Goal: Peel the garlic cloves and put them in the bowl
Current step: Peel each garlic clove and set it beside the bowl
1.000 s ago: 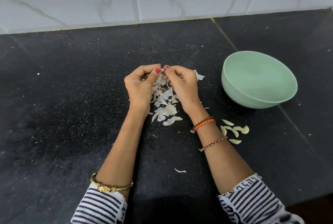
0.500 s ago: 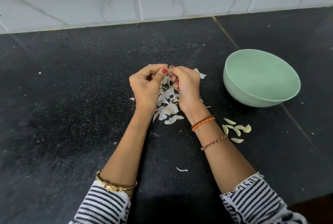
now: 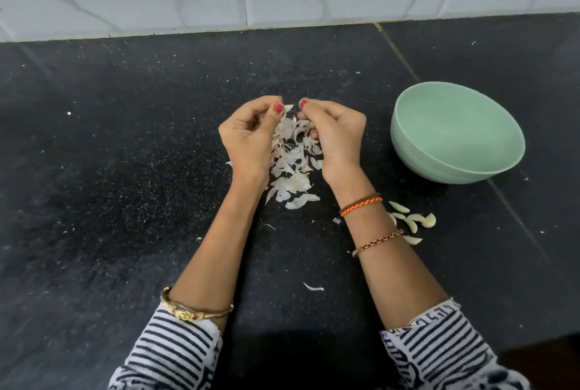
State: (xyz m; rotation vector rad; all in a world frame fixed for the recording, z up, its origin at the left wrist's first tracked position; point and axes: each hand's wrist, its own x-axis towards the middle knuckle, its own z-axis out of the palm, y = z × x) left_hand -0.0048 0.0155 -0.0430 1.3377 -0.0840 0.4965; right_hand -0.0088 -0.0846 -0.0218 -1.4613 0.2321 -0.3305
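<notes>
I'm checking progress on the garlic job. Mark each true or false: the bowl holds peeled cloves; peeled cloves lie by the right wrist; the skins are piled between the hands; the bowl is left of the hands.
1. The bowl holds peeled cloves: false, it looks empty.
2. Peeled cloves lie by the right wrist: true.
3. The skins are piled between the hands: true.
4. The bowl is left of the hands: false, it stands to their right.

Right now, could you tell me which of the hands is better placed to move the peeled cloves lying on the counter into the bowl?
Right. The peeled cloves lie beside the right forearm, and the bowl stands just beyond the right hand. The left hand would have to cross over the peel pile.
</notes>
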